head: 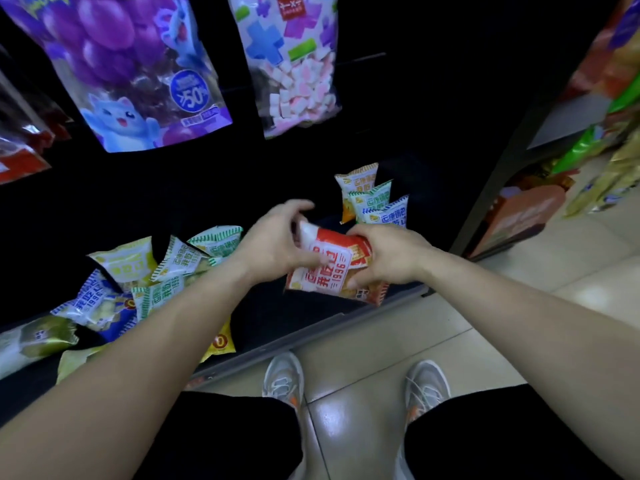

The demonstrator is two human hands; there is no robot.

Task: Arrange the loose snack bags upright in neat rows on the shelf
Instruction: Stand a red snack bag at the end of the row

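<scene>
1. We judge the red snack bag point(334, 263) light, soft and air-puffed, with a slick film and probably brittle contents; it is best taken at its side edges or crimped seams, without squeezing the middle.
2. The bag is above the front of the shelf point(311, 317), tilted, between both hands.
3. Left hand point(277, 242): fingers curled closed on the bag's left edge, thumb across its face.
4. Right hand point(384, 252): fingers wrapped shut on the right side.
5. Upright row point(375, 200) stands just behind; loose bags point(145, 282) lie heaped to the left.
</scene>
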